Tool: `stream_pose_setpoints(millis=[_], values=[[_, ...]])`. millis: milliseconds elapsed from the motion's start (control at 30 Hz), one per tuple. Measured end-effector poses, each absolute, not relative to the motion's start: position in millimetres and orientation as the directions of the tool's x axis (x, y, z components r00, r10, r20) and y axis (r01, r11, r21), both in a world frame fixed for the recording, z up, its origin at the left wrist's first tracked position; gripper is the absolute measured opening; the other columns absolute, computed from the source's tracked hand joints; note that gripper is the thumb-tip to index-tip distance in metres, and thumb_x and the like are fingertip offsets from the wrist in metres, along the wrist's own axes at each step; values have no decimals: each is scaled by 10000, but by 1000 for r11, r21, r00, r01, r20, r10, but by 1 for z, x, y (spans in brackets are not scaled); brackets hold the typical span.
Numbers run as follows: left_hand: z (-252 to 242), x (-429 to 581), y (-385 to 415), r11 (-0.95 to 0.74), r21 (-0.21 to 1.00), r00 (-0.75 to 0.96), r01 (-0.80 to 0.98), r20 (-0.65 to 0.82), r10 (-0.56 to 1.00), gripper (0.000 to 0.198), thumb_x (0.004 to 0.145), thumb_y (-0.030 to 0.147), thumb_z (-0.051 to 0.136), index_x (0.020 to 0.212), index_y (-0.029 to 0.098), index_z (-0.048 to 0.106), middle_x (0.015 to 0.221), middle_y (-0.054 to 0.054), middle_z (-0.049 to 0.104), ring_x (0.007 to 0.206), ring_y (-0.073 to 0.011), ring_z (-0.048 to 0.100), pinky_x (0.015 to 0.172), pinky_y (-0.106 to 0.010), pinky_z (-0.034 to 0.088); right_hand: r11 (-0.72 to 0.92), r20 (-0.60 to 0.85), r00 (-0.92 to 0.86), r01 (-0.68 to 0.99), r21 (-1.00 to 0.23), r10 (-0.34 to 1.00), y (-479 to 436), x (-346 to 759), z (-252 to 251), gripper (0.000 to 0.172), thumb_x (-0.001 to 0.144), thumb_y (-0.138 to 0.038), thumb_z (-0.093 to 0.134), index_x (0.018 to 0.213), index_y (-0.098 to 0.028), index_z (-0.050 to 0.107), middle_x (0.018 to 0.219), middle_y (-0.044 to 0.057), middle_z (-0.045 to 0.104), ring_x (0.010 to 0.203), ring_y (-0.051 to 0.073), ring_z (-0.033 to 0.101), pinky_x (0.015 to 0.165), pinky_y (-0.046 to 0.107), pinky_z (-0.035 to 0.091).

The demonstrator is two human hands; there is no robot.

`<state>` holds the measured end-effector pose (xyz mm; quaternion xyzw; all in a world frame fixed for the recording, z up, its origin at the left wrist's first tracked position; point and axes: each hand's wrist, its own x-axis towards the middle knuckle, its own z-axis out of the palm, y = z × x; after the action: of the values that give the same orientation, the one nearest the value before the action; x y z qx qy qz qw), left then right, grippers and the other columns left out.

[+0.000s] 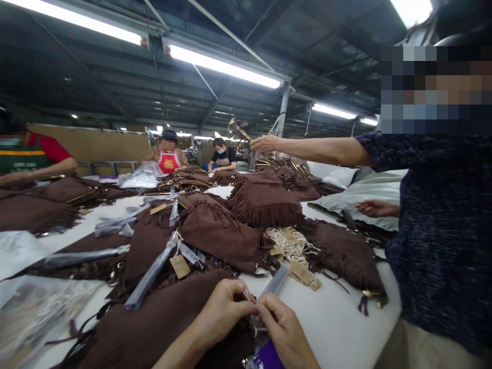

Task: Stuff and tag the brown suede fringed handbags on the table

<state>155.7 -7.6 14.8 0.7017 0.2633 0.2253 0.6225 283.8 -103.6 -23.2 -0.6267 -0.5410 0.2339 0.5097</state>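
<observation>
My left hand [227, 310] is closed, its thumb and finger pinching a thin white string [245, 292]. Against it, fingertips touching, my right hand [282, 328] is also closed on the string. A strap in clear plastic wrap [275, 282] sticks up behind my fingers; whether either hand grips it is hidden. Below my right hand lies a purple packet [268, 356]. Under my wrists spreads a brown bag [165, 320]. Just beyond my hands is a heap of tan tags with white strings [294, 251].
Brown fringed bags [219, 233] are piled over the white table [338, 307]. Another plastic-wrapped strap [151, 274] and a tan tag [179, 266] lie left of centre. At right a co-worker [438, 230] reaches an arm across the table; several others work beyond.
</observation>
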Motion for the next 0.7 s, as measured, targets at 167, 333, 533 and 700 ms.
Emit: stream_pose_setpoints(millis=[167,333,533,700], values=[[16,154,-9,-204,966,777,160,4,630,110,669,279,557,664,168,560,565,37,513,525,-134,460,508,-236,350,105,277,301,483,-870,912,-103,286,-30,423,933,-555,413,686,-220,485,669,-29,469,649,163,475,613,265,380],[23,149,-12,-295,938,810,180,29,586,92,748,240,508,695,174,543,608,44,490,563,-124,443,544,-229,329,113,309,330,499,-859,892,-105,285,-32,414,949,-535,383,705,-219,491,670,-20,503,648,170,498,620,272,385],[20,150,-11,-271,944,801,188,13,599,121,774,284,520,726,176,545,610,40,485,537,-126,435,481,-216,323,142,293,272,463,-875,917,-107,279,-21,305,913,-442,485,736,-203,551,732,-3,532,711,185,521,668,281,405],[19,150,-9,-284,932,809,225,-16,587,116,773,292,501,722,190,525,573,53,450,484,-124,404,431,-215,297,157,309,259,477,-865,915,-107,281,-19,271,915,-385,458,706,-216,495,704,-20,485,685,173,491,647,276,378]])
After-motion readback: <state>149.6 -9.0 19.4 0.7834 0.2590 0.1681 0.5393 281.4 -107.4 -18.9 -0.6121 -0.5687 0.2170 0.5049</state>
